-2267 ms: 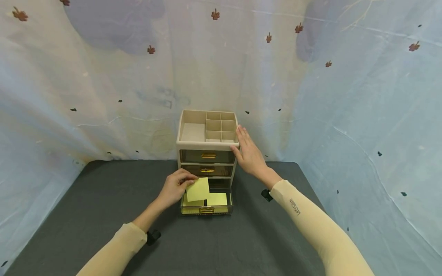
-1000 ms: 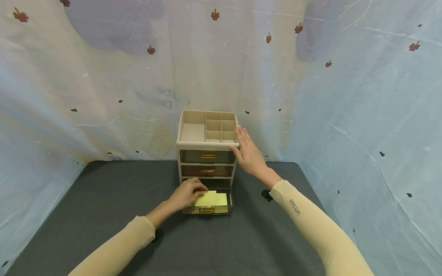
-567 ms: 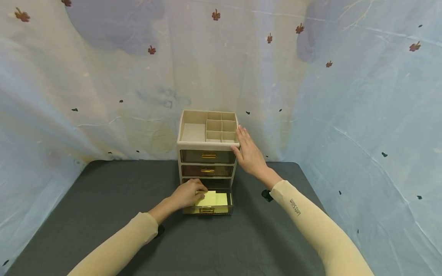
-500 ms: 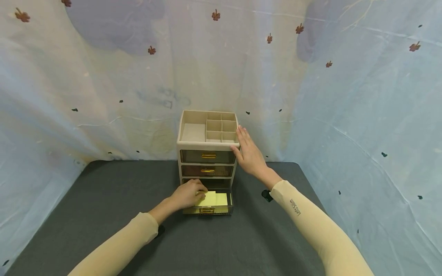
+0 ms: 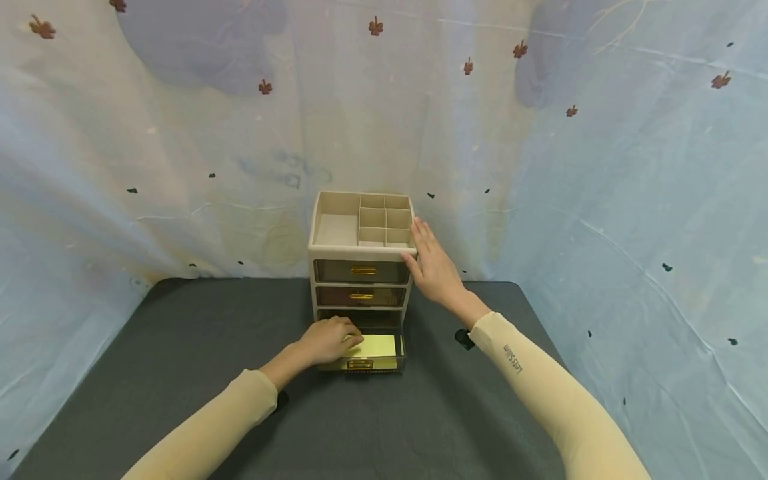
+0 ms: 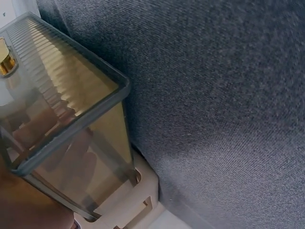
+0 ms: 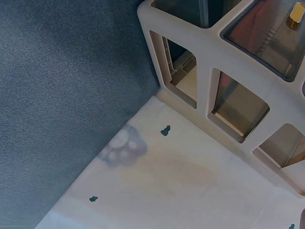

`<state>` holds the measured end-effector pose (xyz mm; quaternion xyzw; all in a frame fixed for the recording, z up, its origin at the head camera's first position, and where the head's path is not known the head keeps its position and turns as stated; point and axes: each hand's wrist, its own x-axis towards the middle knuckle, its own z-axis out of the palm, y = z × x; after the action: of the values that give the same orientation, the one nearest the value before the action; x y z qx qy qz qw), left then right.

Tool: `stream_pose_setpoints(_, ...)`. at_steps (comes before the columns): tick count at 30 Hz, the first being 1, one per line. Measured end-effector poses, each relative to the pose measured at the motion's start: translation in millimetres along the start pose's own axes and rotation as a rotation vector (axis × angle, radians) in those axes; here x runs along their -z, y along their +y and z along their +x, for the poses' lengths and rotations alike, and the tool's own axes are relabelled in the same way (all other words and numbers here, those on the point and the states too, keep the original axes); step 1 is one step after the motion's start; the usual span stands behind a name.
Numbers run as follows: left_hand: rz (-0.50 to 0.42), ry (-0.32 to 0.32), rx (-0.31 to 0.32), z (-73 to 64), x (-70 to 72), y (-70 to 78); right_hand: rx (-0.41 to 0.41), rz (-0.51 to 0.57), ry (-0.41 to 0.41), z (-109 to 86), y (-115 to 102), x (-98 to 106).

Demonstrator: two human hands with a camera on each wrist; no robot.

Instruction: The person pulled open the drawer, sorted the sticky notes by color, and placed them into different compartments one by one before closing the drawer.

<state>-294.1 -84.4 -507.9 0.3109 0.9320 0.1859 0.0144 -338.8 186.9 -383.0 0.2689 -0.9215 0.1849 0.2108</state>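
A beige desktop organizer [image 5: 360, 253] stands against the curtain, its bottom drawer [image 5: 401, 364] pulled out. Yellow square paper notes [image 5: 381, 345] lie in that clear, dark-tinted drawer. My left hand [image 5: 327, 340] reaches over the drawer's left side, thumb and fingertips at the notes. In the left wrist view, fingers show dimly through the drawer wall [image 6: 112, 143]; I cannot tell whether they still pinch a note. Straight-fingered, my right hand [image 5: 437, 270] rests on the organizer's right side near the top edge. In the right wrist view, the organizer's side [image 7: 205, 62] has several cut-out openings.
Two closed drawers with gold handles, the upper drawer [image 5: 336, 271] and the middle drawer [image 5: 330, 296], sit above the pulled-out one. The organizer's top has a divided tray [image 5: 336, 230]. A dark cloth [image 5: 240, 320] covers the table; a patterned curtain [image 5: 240, 133] hangs behind.
My left hand has carried a yellow note rightward and down into the drawer, where it now lies level with the other notes. The right hand has stayed on the organizer.
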Motion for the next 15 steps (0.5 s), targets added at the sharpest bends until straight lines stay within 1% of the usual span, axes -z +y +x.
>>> stream_pose_setpoints(3, -0.008, 0.003, -0.001, -0.5, 1.0, 0.2, -0.002, 0.002, -0.004, 0.7, -0.1, 0.2)
stream_pose_setpoints(7, -0.056, 0.038, 0.004, -2.7, 3.2, 1.1, -0.007, 0.003, -0.008, 1.4, 0.1, 0.0)
stream_pose_setpoints(11, -0.156, 0.108, 0.019, -8.6, 7.4, 5.7, -0.009, -0.001, -0.005, 1.1, 0.6, 0.1)
stream_pose_setpoints(15, -0.285, 0.191, 0.041, -17.0, 9.9, 12.9, 0.001, -0.005, 0.001, 0.8, 0.6, 0.1)
